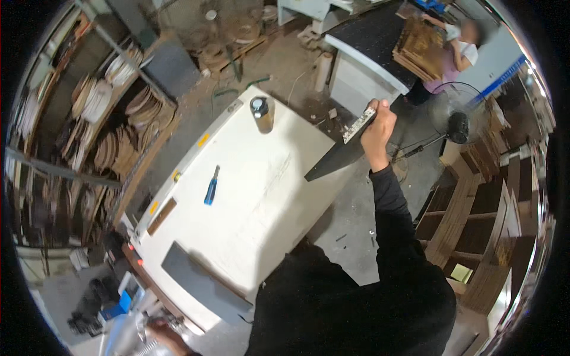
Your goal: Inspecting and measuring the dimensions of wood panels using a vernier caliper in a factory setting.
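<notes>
My right hand (379,132) is closed on the upper end of a dark flat board (337,160), tilted above the right edge of a white worktable (237,160). A pale, rough strip shows along the board's edge beside my fingers. Low at the left, my left hand (165,337) is past the table's near corner, next to shiny metal parts and a coiled hose; blur hides its fingers. On the tabletop lie a blue-handled knife (211,188), a dark grey panel (202,276) and a narrow brown strip (161,217). A brownish bottle (262,115) stands near the far corner.
Shelves (98,118) with stacked round pieces line the left. A wooden rack (469,219) and a fan (457,126) are at the right. Beyond a second, black-topped table (374,47), a person (454,59) handles brown boards. Small scraps lie on the floor.
</notes>
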Tool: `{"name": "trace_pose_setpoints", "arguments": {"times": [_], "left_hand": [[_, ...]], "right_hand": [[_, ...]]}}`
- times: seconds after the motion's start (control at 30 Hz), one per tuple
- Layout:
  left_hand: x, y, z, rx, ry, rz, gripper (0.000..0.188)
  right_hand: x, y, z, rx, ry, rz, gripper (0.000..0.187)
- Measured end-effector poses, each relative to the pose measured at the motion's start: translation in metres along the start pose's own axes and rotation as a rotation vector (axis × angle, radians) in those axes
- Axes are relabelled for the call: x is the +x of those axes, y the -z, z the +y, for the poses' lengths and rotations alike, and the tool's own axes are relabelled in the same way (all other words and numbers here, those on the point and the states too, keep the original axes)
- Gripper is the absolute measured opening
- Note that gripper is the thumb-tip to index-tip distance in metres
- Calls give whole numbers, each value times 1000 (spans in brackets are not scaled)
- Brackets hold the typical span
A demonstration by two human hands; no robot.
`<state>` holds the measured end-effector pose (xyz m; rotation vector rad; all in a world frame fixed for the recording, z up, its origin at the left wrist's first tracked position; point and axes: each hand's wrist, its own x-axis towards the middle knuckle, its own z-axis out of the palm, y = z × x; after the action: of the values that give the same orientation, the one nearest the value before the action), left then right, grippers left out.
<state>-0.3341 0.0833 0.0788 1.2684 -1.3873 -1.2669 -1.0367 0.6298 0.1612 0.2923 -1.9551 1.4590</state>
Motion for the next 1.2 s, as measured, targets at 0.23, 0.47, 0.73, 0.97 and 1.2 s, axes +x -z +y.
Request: {"name": "trace_pose_setpoints", "arguments": {"times": [0.23,0.47,0.73,0.97,1.2], "left_hand": [[-129,-170,-28,288,-20,-333,39],[-150,-186,-25,664,-240,-513,34],[-99,-11,-42,-789,340,907,55],[-189,-257,26,41,-254,-482,58],[-233,-355,103,224,-647,-893,59]], "right_hand": [[-31,-20,17,71,86,-93,57],[-68,-38,3,494,-60,-213,56],[-94,-43,-42,439,-133,-294,59],[-147,-64,-83,238,-87,-418,60],[-206,-83,-112,78,357,-517,57]]}}
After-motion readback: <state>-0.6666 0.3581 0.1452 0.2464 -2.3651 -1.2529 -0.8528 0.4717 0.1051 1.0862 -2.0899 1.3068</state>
